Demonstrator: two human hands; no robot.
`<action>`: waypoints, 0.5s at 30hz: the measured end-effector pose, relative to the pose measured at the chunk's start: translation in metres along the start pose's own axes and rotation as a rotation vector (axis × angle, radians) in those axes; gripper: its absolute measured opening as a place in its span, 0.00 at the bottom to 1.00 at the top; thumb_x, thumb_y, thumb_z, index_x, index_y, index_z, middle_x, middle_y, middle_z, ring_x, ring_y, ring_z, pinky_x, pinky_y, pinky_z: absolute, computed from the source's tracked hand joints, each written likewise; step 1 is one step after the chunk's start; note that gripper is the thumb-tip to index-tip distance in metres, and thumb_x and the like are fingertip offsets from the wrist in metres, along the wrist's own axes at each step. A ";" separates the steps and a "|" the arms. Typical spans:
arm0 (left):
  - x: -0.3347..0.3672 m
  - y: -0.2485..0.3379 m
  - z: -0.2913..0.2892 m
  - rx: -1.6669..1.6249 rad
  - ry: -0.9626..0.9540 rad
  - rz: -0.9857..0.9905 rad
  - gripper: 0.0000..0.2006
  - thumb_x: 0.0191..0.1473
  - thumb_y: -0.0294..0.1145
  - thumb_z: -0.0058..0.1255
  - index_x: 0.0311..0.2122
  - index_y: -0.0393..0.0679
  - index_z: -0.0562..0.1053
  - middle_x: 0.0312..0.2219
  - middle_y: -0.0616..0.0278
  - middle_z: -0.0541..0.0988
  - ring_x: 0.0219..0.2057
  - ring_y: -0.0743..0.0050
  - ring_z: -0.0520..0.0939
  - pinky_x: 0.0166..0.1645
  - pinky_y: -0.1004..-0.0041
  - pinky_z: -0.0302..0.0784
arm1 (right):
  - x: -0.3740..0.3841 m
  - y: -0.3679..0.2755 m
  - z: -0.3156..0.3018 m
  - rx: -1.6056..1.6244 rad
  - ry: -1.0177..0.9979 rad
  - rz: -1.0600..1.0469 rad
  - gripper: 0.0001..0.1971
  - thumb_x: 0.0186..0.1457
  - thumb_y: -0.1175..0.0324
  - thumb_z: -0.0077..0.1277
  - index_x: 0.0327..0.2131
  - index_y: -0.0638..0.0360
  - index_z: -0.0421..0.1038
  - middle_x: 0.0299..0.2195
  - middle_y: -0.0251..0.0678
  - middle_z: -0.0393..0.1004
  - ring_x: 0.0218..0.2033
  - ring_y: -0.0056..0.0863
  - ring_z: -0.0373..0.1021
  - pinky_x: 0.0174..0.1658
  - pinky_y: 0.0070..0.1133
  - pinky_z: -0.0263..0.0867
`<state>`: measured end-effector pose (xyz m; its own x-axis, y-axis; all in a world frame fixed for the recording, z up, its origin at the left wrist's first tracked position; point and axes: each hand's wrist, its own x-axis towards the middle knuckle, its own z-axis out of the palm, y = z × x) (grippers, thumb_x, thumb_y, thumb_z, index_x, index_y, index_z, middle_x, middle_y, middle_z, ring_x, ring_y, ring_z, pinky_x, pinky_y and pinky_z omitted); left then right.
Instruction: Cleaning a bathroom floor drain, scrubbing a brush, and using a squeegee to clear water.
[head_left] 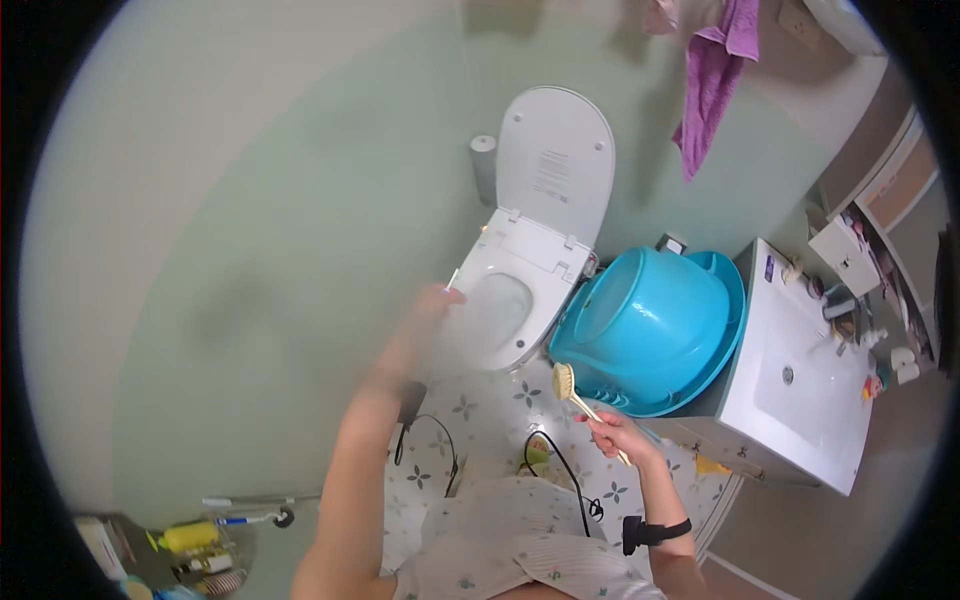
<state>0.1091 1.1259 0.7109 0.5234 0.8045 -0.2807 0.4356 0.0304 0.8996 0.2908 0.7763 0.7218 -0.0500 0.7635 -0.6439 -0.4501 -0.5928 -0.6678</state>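
Patterned pale clothing [490, 565] fills the lower edge, nearest the camera, with bare arms reaching out on either side. Farther off, the right hand [622, 440] has hold of a wooden-handled brush [579, 401], its fingers curled closed about the lower handle so that the butt pokes out beneath. The brush hangs clear of the patterned tile floor [465, 405], between the front edge of the toilet [537, 315] and the near left corner of the washbasin [752, 362], its head just in front of the turquoise plastic tubs [655, 310].

It looks light and stiff in the handle, with a short, dense bristle face that should give only a little. It seems hard to break, but the slim, smooth handle could turn or slip if wet; a full wrap on the lower half suits it, leaving the head free.

That right forearm, banded by a black strap [657, 533], slants up and inward from the lower right, with the brush tilted up and leftward. The left arm stretches farther, almost straight, to put the left hand [437, 298] at the toilet's left edge. A slim white piece [454, 279] shows at its fingers, but blur hides how tightly they close, or whether they grip it.
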 end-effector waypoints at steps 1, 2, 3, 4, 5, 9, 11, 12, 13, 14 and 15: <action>0.018 -0.004 0.009 0.087 -0.054 -0.085 0.11 0.35 0.34 0.49 0.26 0.39 0.69 0.14 0.68 0.69 0.11 0.87 0.62 0.13 0.85 0.54 | -0.003 0.001 -0.003 0.005 0.038 -0.022 0.15 0.47 0.62 0.40 0.38 0.58 0.62 0.09 0.20 0.48 0.10 0.10 0.45 0.12 0.11 0.41; 0.035 -0.008 0.018 0.177 -0.108 -0.168 0.11 0.35 0.34 0.49 0.26 0.39 0.69 0.13 0.67 0.67 0.12 0.85 0.64 0.13 0.84 0.55 | -0.006 0.000 -0.006 0.029 0.060 -0.023 0.15 0.47 0.62 0.40 0.38 0.58 0.62 0.09 0.20 0.48 0.10 0.10 0.45 0.12 0.11 0.41; 0.056 -0.022 0.023 0.189 -0.133 -0.166 0.11 0.35 0.34 0.49 0.26 0.39 0.69 0.13 0.67 0.67 0.12 0.85 0.64 0.13 0.84 0.55 | -0.008 -0.002 -0.005 0.032 0.089 -0.035 0.14 0.47 0.62 0.40 0.38 0.57 0.63 0.09 0.20 0.49 0.10 0.10 0.46 0.12 0.11 0.41; 0.075 -0.042 0.030 0.131 -0.126 -0.170 0.11 0.35 0.33 0.50 0.26 0.38 0.69 0.12 0.66 0.67 0.12 0.84 0.64 0.12 0.83 0.55 | -0.010 -0.004 -0.004 0.036 0.125 -0.044 0.14 0.47 0.62 0.41 0.38 0.57 0.63 0.10 0.20 0.49 0.10 0.09 0.46 0.12 0.10 0.41; 0.091 -0.064 0.035 0.074 -0.112 -0.178 0.11 0.35 0.32 0.51 0.26 0.38 0.68 0.12 0.65 0.66 0.12 0.82 0.65 0.12 0.82 0.56 | -0.012 -0.005 -0.002 0.057 0.141 -0.041 0.14 0.47 0.62 0.41 0.38 0.57 0.63 0.10 0.20 0.49 0.10 0.09 0.46 0.12 0.10 0.41; 0.141 -0.127 0.038 -0.092 -0.037 -0.132 0.10 0.34 0.31 0.52 0.25 0.38 0.68 0.13 0.64 0.66 0.12 0.81 0.66 0.12 0.81 0.57 | -0.006 -0.007 0.011 0.101 0.235 -0.025 0.14 0.47 0.62 0.41 0.37 0.57 0.64 0.09 0.20 0.49 0.10 0.09 0.45 0.12 0.09 0.41; 0.152 -0.104 0.077 0.196 -0.215 -0.460 0.10 0.34 0.31 0.53 0.24 0.38 0.68 0.14 0.64 0.67 0.12 0.81 0.66 0.12 0.82 0.57 | -0.012 0.004 0.017 0.139 0.343 -0.003 0.14 0.47 0.62 0.42 0.38 0.57 0.64 0.09 0.19 0.49 0.09 0.09 0.45 0.12 0.09 0.41; 0.158 -0.111 0.078 0.199 -0.232 -0.467 0.10 0.34 0.31 0.53 0.24 0.38 0.68 0.14 0.64 0.67 0.12 0.81 0.66 0.12 0.82 0.57 | -0.013 0.007 0.025 0.197 0.362 0.013 0.14 0.47 0.62 0.42 0.38 0.57 0.64 0.08 0.19 0.48 0.09 0.09 0.45 0.12 0.09 0.41; 0.163 -0.119 0.078 0.207 -0.281 -0.467 0.10 0.35 0.32 0.52 0.24 0.38 0.67 0.15 0.64 0.67 0.12 0.81 0.66 0.12 0.82 0.57 | -0.012 0.009 0.031 0.253 0.380 0.030 0.14 0.47 0.62 0.42 0.38 0.57 0.64 0.08 0.19 0.48 0.09 0.09 0.44 0.12 0.09 0.40; 0.168 -0.128 0.078 0.214 -0.328 -0.467 0.10 0.36 0.34 0.51 0.23 0.38 0.67 0.15 0.64 0.68 0.12 0.81 0.66 0.12 0.83 0.58 | -0.010 0.010 0.035 0.280 0.391 0.039 0.14 0.46 0.62 0.43 0.37 0.57 0.64 0.09 0.19 0.49 0.10 0.08 0.45 0.12 0.09 0.40; 0.174 -0.143 0.072 0.218 -0.336 -0.480 0.10 0.36 0.34 0.51 0.23 0.38 0.67 0.15 0.64 0.68 0.12 0.81 0.66 0.12 0.83 0.58 | -0.009 0.007 0.042 0.289 0.393 0.051 0.14 0.46 0.62 0.43 0.37 0.57 0.64 0.09 0.19 0.49 0.10 0.08 0.45 0.12 0.09 0.40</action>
<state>0.1907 1.2188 0.5094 0.4186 0.4999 -0.7582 0.8000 0.1921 0.5684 0.2508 0.7757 0.7382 0.2369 0.5477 -0.8024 -0.6879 -0.4887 -0.5367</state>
